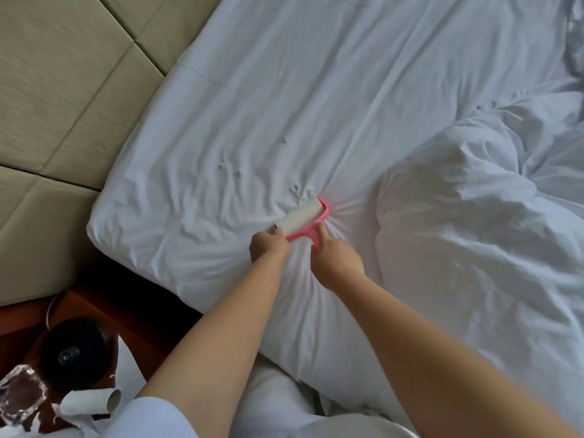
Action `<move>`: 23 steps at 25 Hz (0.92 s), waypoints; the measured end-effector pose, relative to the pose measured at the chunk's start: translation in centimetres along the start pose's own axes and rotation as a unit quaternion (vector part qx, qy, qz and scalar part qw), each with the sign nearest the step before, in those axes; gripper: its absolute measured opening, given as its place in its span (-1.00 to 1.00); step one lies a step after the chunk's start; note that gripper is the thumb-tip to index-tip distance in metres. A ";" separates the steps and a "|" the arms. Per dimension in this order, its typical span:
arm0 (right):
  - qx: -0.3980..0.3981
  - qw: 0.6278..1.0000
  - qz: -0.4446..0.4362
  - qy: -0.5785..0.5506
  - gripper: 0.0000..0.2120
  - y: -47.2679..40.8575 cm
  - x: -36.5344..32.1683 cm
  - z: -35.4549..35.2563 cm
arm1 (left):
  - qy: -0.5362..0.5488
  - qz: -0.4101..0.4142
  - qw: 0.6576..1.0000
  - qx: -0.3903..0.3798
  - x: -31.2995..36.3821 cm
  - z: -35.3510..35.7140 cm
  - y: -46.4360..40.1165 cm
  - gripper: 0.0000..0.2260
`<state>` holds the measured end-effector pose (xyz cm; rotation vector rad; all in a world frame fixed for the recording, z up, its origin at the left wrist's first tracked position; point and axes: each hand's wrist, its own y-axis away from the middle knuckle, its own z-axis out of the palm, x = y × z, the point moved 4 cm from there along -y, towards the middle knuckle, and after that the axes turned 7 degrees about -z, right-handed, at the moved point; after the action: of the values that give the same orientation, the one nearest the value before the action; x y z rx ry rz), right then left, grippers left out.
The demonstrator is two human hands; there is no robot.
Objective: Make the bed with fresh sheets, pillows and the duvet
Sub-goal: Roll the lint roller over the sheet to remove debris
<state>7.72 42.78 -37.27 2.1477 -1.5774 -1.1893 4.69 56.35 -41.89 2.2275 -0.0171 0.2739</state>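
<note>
A white fitted sheet (284, 99) covers the mattress, wrinkled around a pink lint roller (300, 218) with a white roll that lies on it. My right hand (335, 257) grips the roller's pink handle. My left hand (268, 246) pinches the near end of the white roll. Several small white crumbs (298, 189) lie on the sheet just beyond the roller. A crumpled white duvet (474, 200) is bunched on the right half of the bed.
A padded beige headboard (69, 90) runs along the left. A wooden bedside table (94, 314) at the lower left carries a black round object (74, 349), an empty cardboard tube (91, 403), torn paper and clear plastic wrap (19, 396).
</note>
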 end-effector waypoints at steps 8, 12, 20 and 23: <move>0.020 1.000 -0.008 -0.016 -0.52 -9.0 -5.4 -2.3 | -0.044 0.056 0.997 0.027 8.1 -3.8 -7.0 -0.56; 0.027 0.999 -0.003 -0.031 -0.50 -12.7 -7.7 -3.2 | -0.061 0.076 0.994 0.045 12.2 -5.6 -9.8 -0.61; 0.046 0.998 -0.024 -0.024 -0.51 -17.0 -10.6 -5.1 | -0.086 0.132 0.984 0.085 16.7 -7.8 -11.8 -0.65; 0.041 0.998 -0.020 -0.032 -0.53 -16.6 -10.8 -5.1 | -0.099 0.144 0.981 0.085 16.5 -8.0 -11.3 -0.65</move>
<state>21.87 57.47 -38.79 2.2228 -1.6456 -1.2370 20.50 71.00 -42.50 2.4136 -0.4416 0.2136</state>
